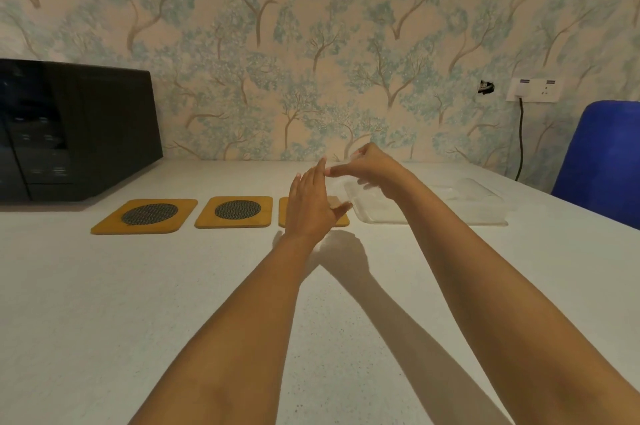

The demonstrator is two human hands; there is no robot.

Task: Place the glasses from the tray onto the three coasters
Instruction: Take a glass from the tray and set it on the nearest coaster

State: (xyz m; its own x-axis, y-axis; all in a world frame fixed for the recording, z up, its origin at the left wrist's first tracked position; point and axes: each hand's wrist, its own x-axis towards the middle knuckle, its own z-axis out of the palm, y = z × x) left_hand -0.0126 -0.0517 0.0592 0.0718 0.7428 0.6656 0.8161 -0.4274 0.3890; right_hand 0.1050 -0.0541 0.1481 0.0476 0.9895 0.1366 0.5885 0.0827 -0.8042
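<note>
Three yellow coasters with dark mesh circles lie in a row on the white table: the left coaster, the middle coaster, and the right coaster, mostly hidden by my left hand. A clear glass hangs above the right coaster, with my right hand gripping it at the rim. My left hand is open beside the glass, fingers spread near its side. The clear plastic tray sits to the right of the coasters; what it holds is hard to make out.
A black microwave stands at the back left of the table. A blue chair back rises at the right edge. A wall socket with a black cable is on the patterned wall.
</note>
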